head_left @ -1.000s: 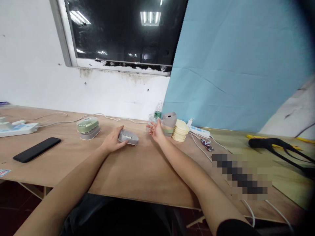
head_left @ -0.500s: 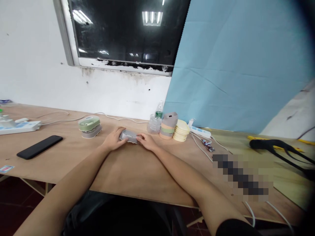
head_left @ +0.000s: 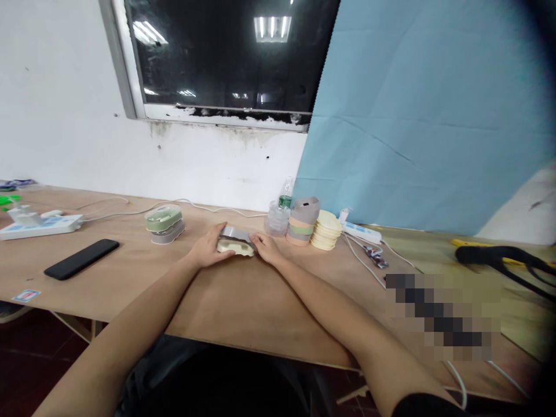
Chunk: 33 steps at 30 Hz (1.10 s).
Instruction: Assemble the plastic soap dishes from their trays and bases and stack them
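Observation:
A small grey case with a cream-yellow insert (head_left: 236, 242) is tilted up on the wooden table (head_left: 243, 301), its pale face turned toward me. My left hand (head_left: 207, 250) grips its left end with curled fingers. My right hand (head_left: 266, 248) holds its right end with fingertips pressed on it. Just beyond my right hand stands a stack of grey, orange and green cases (head_left: 302, 221) beside a stack of cream-yellow inserts (head_left: 326, 230).
A green-topped case on a grey one (head_left: 164, 223) sits left of my hands. A black phone (head_left: 81, 259) and a white power strip (head_left: 41, 225) lie farther left. A crumpled water bottle (head_left: 278, 213), another power strip (head_left: 364, 233), cables and a black tool (head_left: 499, 255) are on the right.
My right hand came back from the stack to the grey case, and both hands tipped the case up so its cream-yellow face shows.

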Tool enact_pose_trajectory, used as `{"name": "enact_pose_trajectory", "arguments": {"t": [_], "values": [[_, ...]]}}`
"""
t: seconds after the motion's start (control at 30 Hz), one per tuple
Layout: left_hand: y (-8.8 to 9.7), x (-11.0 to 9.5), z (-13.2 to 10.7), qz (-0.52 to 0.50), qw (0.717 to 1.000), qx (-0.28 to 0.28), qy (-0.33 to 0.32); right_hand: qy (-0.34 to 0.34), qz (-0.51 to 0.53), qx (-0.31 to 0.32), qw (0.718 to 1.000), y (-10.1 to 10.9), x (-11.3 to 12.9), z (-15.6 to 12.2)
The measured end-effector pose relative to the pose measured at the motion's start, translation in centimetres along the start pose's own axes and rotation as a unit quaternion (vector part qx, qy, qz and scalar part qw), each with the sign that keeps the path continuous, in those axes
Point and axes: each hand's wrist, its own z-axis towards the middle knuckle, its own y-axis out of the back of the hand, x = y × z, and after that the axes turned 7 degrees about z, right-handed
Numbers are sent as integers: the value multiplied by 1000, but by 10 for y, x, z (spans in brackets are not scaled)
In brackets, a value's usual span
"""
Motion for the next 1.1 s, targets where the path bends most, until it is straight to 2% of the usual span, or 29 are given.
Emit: {"name": "enact_pose_trajectory", "arguments": {"t": [0.1, 0.17, 0.3, 0.4, 0.47, 0.53, 0.7, 0.77, 0.83, 0.93, 1.1], "values": [[1, -2, 0, -19, 999, 21, -18, -40, 58, -52, 996, 1, -4, 5], [1, -2, 0, -36, 998, 41, -8, -94, 100, -75, 988, 2, -7, 7], [-2, 1, -2, -40, 995, 86, 19, -217, 186, -137, 949, 4, -11, 11], [-4, 2, -3, -32, 992, 123, 20, -255, 242, -165, 922, 6, -13, 12], [-5, 3, -3, -28, 991, 128, 25, -263, 256, -167, 915, 6, -13, 13], [-7, 3, -2, -26, 993, 108, 35, -252, 253, -153, 921, 4, -13, 12], [-4, 1, 1, -25, 997, 42, 52, -158, 231, -42, 959, -4, -9, 7], [-1, 0, 1, -26, 998, 26, 48, -138, 204, -23, 969, -6, -6, 5], [1, -1, 2, -33, 998, 3, 57, -126, 183, -27, 975, -5, -4, 3], [-1, 0, 4, -67, 990, -36, 118, -88, 167, -52, 981, -2, 1, 0], [-9, 3, 7, -212, 952, -75, 207, 64, -9, -62, 996, 3, 15, -9]]}}
